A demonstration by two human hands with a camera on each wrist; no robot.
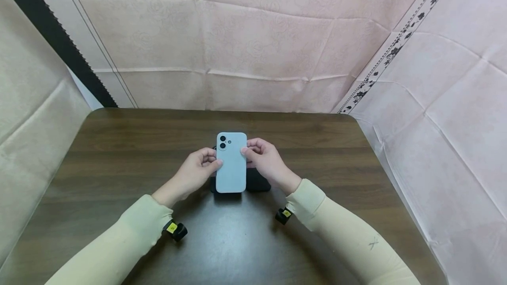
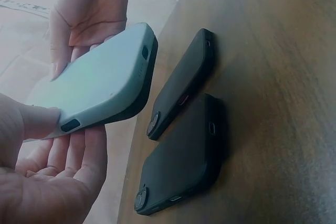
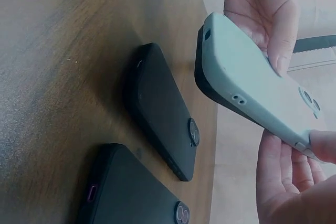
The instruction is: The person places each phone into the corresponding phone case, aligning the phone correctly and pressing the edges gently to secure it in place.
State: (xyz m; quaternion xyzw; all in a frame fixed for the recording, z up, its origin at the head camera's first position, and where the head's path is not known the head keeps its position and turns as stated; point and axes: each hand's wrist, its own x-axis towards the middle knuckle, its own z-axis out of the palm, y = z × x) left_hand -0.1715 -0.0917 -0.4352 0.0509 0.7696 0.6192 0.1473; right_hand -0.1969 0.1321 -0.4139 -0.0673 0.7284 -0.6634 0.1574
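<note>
A light-blue phone case (image 1: 231, 173) with two camera holes stands raised above the table, held upright between both hands. Along its underside, a dark layer (image 3: 202, 80) sticks out past the rim in the right wrist view; I cannot tell whether it is a phone. My left hand (image 1: 194, 171) grips the left edge, thumb on the back and fingers beneath. On the right edge my right hand (image 1: 269, 162) pinches the same way. Two black phones or cases lie below, one on the left (image 2: 178, 153) and one on the right (image 2: 184, 80), partly hidden in the head view.
The brown wooden table (image 1: 130, 144) has rounded far corners. Pale patterned cloth (image 1: 253, 43) hangs behind it and along both sides. Each sleeve carries a small black wrist camera, such as the one on the left (image 1: 179, 231).
</note>
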